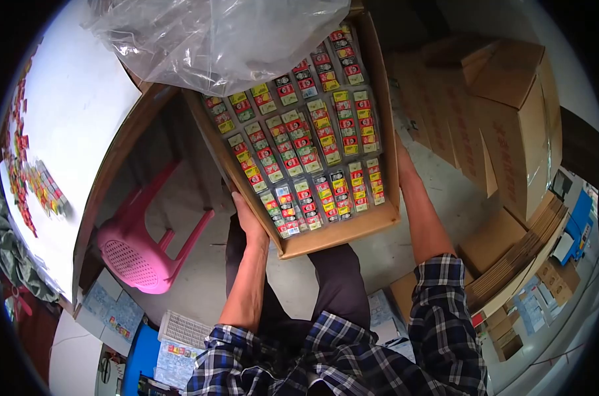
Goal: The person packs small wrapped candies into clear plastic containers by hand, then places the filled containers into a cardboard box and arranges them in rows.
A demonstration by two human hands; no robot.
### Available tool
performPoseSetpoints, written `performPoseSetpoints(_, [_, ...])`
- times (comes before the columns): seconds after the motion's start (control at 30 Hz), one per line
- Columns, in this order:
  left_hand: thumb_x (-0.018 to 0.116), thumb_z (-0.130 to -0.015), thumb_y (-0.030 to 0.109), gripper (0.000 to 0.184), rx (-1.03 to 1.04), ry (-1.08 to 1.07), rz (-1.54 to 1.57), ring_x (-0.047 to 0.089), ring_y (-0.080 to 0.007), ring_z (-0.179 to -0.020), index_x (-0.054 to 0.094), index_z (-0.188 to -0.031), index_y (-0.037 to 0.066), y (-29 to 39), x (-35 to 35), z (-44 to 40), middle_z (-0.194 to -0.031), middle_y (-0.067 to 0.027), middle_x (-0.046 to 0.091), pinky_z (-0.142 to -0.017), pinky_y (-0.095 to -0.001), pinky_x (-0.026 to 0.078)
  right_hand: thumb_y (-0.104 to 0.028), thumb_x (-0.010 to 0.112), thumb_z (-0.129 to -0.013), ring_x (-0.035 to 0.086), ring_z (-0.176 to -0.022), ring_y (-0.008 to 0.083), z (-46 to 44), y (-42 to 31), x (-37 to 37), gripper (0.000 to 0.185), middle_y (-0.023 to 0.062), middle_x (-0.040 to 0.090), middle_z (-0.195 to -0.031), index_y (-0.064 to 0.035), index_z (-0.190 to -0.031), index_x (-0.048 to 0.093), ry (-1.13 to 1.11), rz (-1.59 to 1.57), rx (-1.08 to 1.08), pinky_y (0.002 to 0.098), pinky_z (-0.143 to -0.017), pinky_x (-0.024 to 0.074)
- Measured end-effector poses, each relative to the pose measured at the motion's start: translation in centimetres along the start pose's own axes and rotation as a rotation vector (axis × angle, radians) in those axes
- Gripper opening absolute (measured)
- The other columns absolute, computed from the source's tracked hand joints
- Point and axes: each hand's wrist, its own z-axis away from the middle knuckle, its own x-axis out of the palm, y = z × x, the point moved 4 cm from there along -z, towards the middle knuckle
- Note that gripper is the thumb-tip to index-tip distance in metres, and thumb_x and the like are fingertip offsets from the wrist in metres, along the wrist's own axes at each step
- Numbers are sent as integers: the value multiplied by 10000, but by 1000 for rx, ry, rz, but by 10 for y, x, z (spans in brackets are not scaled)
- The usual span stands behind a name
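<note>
An open cardboard box [339,233] is held up in front of me, slightly tilted, between my two hands. My left hand [249,223] grips its near left side, with the thumb on the outer wall and the fingers hidden beneath. On the right side my right hand [406,166] is closed on the box, its fingers mostly out of sight. Rows of small red, yellow, green and black packets [291,142] in clear plastic fill the box. A crumpled clear plastic bag [220,43] covers its far end.
To the left, a white-topped table [101,92] carries scattered small packets [45,188]. A pink plastic stool [138,254] lies tipped over beside it. Large cardboard cartons [504,125] stand at the right, with flattened cardboard [521,254] stacked nearby.
</note>
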Motion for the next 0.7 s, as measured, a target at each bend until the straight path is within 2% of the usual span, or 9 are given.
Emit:
performPoseSetpoints(0.2, [303,-1081,572,669,14,-31,35,556,-218,-1261,434,-1472,46,-7,-2,-4,-1430,-96,544,-1079,-350,437,-610,425,-1038,558,-1266,193,19,-11,22,753,116,549,-1454,-37,-1526,424,8,-12,9,307,-1050,456])
performPoseSetpoints(0.37, [297,-1089,546,642,51,33,-51,579,-208,-1224,457,-1451,41,-9,-3,-5,-1383,-98,575,-1053,-344,459,-619,416,-1037,547,-1285,204,24,-12,31,768,127,532,-1474,-36,-1536,410,79,52,43,316,-1056,451])
performPoseSetpoints(0.47, [296,-1092,536,632,72,36,-100,585,-205,-1211,462,-1446,39,-10,-5,-5,-1372,-98,580,-1042,-343,469,-559,416,-1061,525,-1298,192,28,-15,35,723,90,501,-1504,-52,-1571,349,62,26,46,322,-1064,446])
performPoseSetpoints(0.6, [296,-1095,523,620,70,27,-98,590,-205,-1202,461,-1445,38,-13,-8,-8,-1371,-99,580,-1037,-341,474,-627,415,-1033,514,-1322,208,30,-15,39,783,131,507,-1498,-31,-1541,400,101,42,46,323,-1084,424])
performPoseSetpoints(0.7, [300,-1095,514,612,64,15,-90,590,-204,-1201,459,-1447,40,-14,-5,-7,-1367,-99,582,-1040,-341,473,-619,415,-1037,507,-1327,208,30,-15,38,773,127,496,-1508,-34,-1543,399,108,46,49,320,-1091,415])
